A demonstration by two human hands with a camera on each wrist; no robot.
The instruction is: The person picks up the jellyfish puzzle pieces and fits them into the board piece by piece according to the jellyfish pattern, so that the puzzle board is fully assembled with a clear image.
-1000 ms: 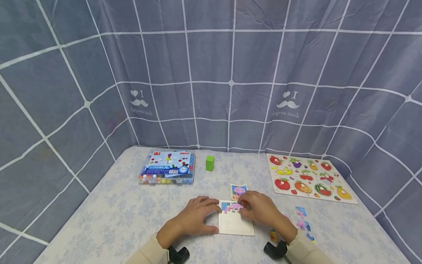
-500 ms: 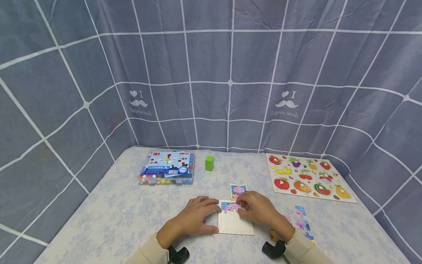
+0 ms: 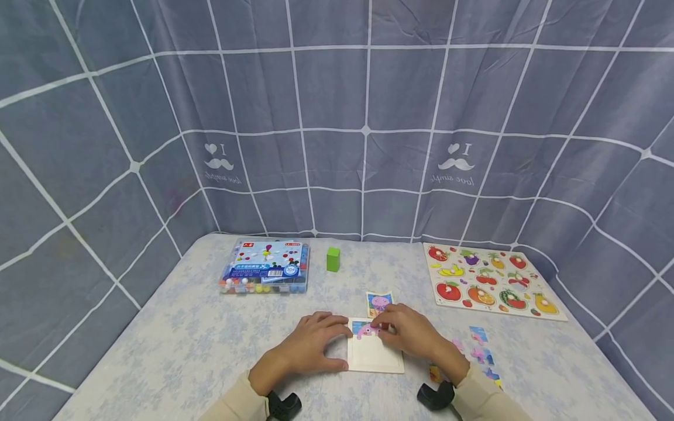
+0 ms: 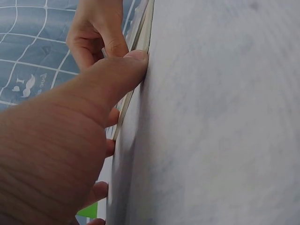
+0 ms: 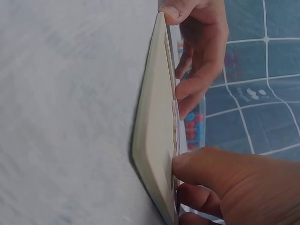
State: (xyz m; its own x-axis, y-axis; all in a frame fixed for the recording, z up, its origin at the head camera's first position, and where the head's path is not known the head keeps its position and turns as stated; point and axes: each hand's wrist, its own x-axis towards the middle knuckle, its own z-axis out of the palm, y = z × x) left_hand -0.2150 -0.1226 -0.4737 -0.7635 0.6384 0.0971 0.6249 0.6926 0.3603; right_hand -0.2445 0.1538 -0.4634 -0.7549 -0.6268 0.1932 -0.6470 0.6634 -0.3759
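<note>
A pale wooden puzzle board (image 3: pixel 375 355) lies on the table, with joined puzzle pieces (image 3: pixel 362 328) showing a pink figure on blue along its top. My left hand (image 3: pixel 315 344) rests at the board's left side, thumb and fingertips touching the edge; its thumb (image 4: pixel 133 58) shows against that edge in the left wrist view. Over the board's upper right, my right hand (image 3: pixel 408 332) pinches a puzzle piece between thumb and curled fingers, which mostly hide it. In the right wrist view the thumb (image 5: pixel 187 166) is right at the board's face.
A small picture card (image 3: pixel 379 303) lies behind the board. Loose puzzle pieces (image 3: pixel 480 354) lie right of my right wrist, an orange-yellow one (image 3: pixel 435 374) beside it. Farther off are a fruit puzzle board (image 3: pixel 492 283), a green block (image 3: pixel 333 259) and a clear case of colored balls (image 3: pixel 265 268).
My right hand has shifted slightly left along the top of the board, and its fingers cover more of the row. The gap between the pieces has closed. My left hand stays at the edge.
</note>
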